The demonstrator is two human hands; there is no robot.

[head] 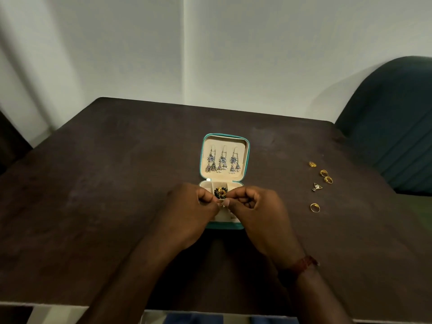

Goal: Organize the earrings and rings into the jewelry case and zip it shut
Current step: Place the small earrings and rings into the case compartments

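Pinching away over the case right now: our left hand (194, 204) and right hand (247, 202) are curled in close together, fingertips nearly meeting, and between them we've got a round gold earring with dark green and red beads (221, 192). Both hands look pinched on it or on some tiny part of it; what's actually under the fingertips is too small to make out. It sits just above the compartments in the lower half of the case.

That's the small teal zip-around jewelry case with a cream lining (248, 157), lying open in the middle of the dark brown table (93, 183), lid tipped back away from us. Three dangly silver jhumka earrings with blue centres (222, 161) are already hung in a row inside the lid, so that bit looks sorted.

What's left, as far as we can judge: this beaded earring needs settling into a compartment, and none of the rings have gone in yet. They're lying well off to the right of the case in a loose line, namely three gold rings (323, 175) at the far end, a silver triangular ring with a clear stone (317, 187), and one more thin gold band (315, 207) closest to us. After that, lid down and zip round. So we'd say we're roughly halfway.
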